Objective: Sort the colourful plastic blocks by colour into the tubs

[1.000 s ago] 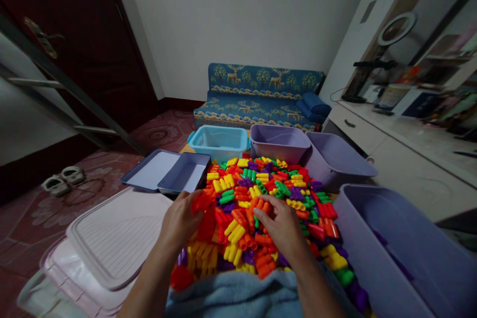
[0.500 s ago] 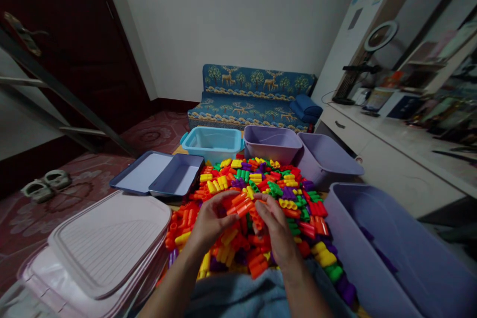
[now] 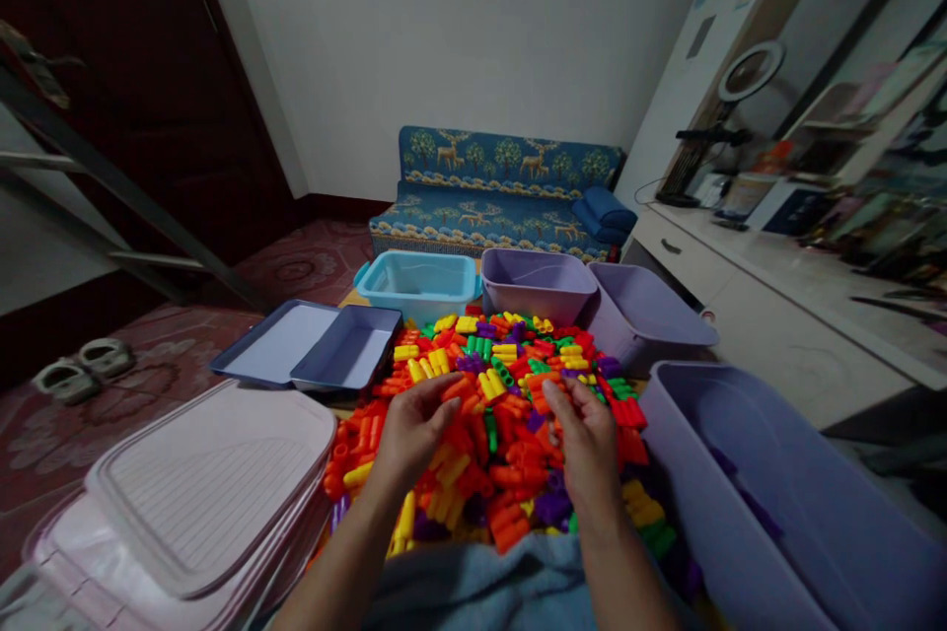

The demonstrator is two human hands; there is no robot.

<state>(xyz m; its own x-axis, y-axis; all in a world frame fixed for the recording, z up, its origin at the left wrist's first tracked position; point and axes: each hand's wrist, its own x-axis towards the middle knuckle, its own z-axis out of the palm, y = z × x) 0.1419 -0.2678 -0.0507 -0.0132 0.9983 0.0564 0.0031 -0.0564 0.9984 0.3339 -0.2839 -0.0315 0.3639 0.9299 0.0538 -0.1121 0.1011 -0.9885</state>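
Note:
A pile of plastic tube-shaped building blocks (image 3: pixel 510 454) in red-orange, yellow, green and purple spreads before me. My left hand (image 3: pixel 415 426) is over its left side, thumb and fingers apart, close to orange-red blocks (image 3: pixel 463 396); no block is plainly gripped there. On the right, my right hand (image 3: pixel 588 429) has thumb and fingers around an orange-red building block (image 3: pixel 543 392), just above the pile. Part of that block is covered by the fingers.
A light blue bin (image 3: pixel 418 299) and purple bins (image 3: pixel 540 294) (image 3: pixel 640 340) line the far side. Another purple bin (image 3: pixel 740 513), with purple pieces inside, stands at right. Left are an opened dark blue case (image 3: pixel 347 380) and stacked pale pink lids (image 3: pixel 214 483). A patterned sofa (image 3: pixel 480 207) is beyond.
My hands have moved apart from the middle, the right one going rightward with an orange-red building block. The left hand no longer holds the orange-red blocks up at the centre.

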